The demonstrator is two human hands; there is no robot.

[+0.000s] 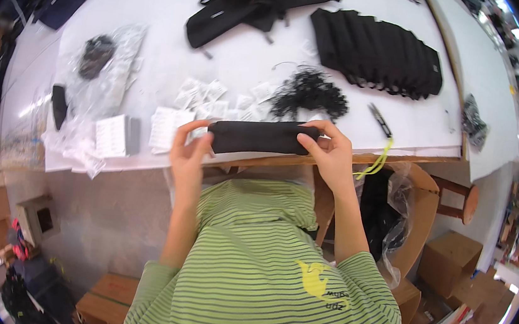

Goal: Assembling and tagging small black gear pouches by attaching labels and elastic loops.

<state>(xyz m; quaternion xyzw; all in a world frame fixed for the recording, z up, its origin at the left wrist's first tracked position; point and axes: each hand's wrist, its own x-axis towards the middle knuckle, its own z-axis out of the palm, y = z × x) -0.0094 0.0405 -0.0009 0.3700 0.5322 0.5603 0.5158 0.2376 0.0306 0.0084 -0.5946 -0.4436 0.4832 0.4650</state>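
Between my two hands a folded black cloth piece is held level above the near edge of the white table. My left hand pinches its left end, thumb below and fingers behind. At the right end, my right hand grips it with the thumb on its front face. Just beyond it lie a tangle of thin black cords and scattered small white tags. A stack of white printed cards sits beside my left hand. Thread snips with a yellow-green cord rest beyond my right hand.
A row of overlapping black fabric pieces lies at the far right, and more black items at the back. Clear plastic bags and a white card block are at left. An open cardboard box stands below the table at right.
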